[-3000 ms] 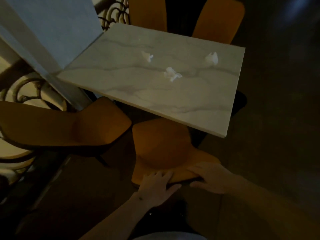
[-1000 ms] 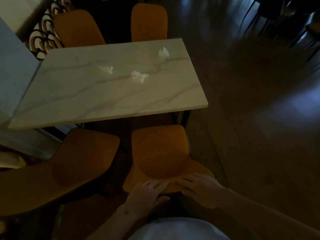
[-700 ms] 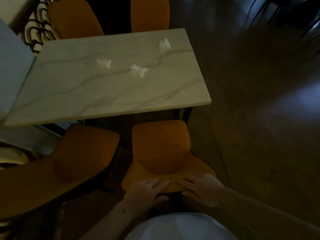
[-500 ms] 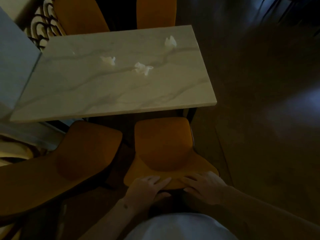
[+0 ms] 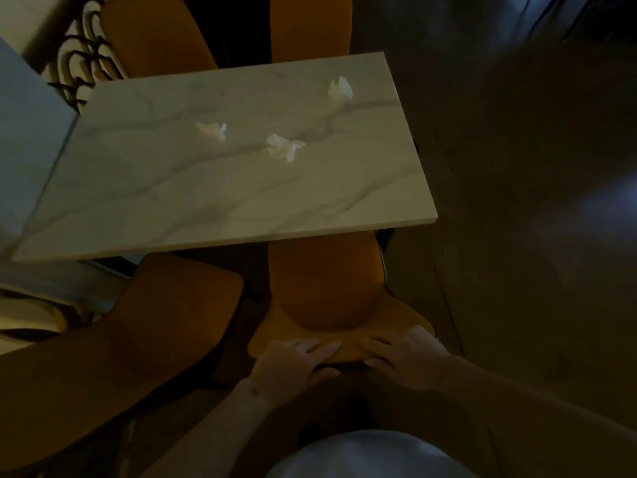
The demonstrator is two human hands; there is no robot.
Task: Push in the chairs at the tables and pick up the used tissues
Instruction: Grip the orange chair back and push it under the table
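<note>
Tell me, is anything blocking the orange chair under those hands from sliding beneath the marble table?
Nothing visible. The orange moulded chair has its seat front under the white marble table; the neighbouring orange chair stands apart on its left. Under the tabletop is too dark to judge.

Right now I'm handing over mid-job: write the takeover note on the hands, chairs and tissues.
Hands: left hand and right hand both grip the backrest top of the right chair.
Things: its seat front sits just under the table edge. The left chair stands angled, out from the table. Three tissues lie on the table.
Done: right chair partly in.
Left: finish that push, push in the left chair, collect the tissues.
</note>
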